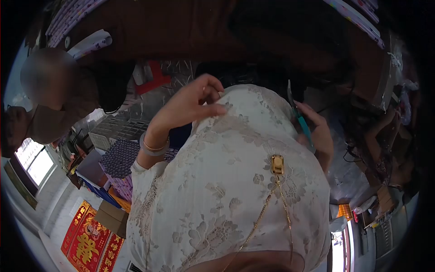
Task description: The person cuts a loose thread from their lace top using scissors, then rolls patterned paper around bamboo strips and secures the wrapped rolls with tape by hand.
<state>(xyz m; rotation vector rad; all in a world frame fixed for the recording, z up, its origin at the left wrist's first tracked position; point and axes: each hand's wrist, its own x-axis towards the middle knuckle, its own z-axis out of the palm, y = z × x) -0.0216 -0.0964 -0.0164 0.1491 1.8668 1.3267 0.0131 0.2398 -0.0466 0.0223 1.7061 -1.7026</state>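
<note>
Along the far edge of the white lace top [217, 167], the hands stand well apart, a wide gap between them: the left hand [195, 102] has fingers loosely curled, thumb and fingertips parted, while the right hand [321, 133], at the right edge, grips a teal-handled tool [302, 122], dark tip pointing away. Beyond lies the brown surface [181, 34], printed rolls [76, 14] near its left and right ends.
</note>
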